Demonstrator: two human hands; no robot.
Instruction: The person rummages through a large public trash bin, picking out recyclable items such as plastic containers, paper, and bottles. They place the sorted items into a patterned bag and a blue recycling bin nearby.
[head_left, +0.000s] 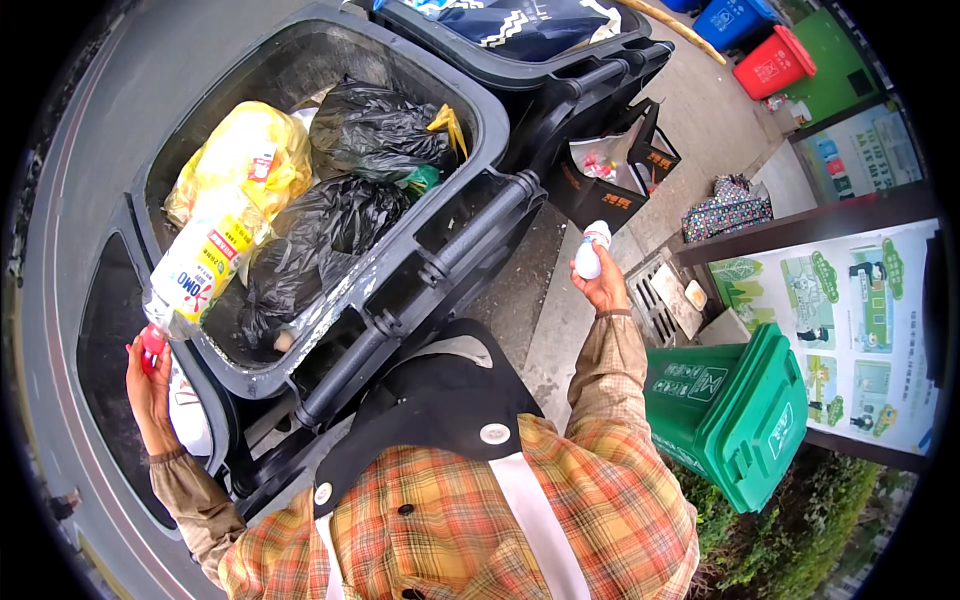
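At the left, my left hand (150, 382) grips the red cap of a large clear plastic bottle (196, 264) with a yellow and white OMO label. The bottle's body reaches over the rim of an open dark grey wheeled bin (491, 124). Inside lie a knotted yellow plastic bag (247, 150) and black plastic bags (367, 127). Out to the right, my right hand (604, 283) holds a small white plastic bottle (589, 259) by its body, near a black carrier bag (589, 195) on the ground that contains small items.
Another grey bin (517, 71) stands beyond, holding a dark blue bag. A green lidded bin (720, 420) is at my right, below poster boards (847, 322). A patterned bag (727, 214) lies on the pavement. Red and blue bins stand farther off; a road runs left.
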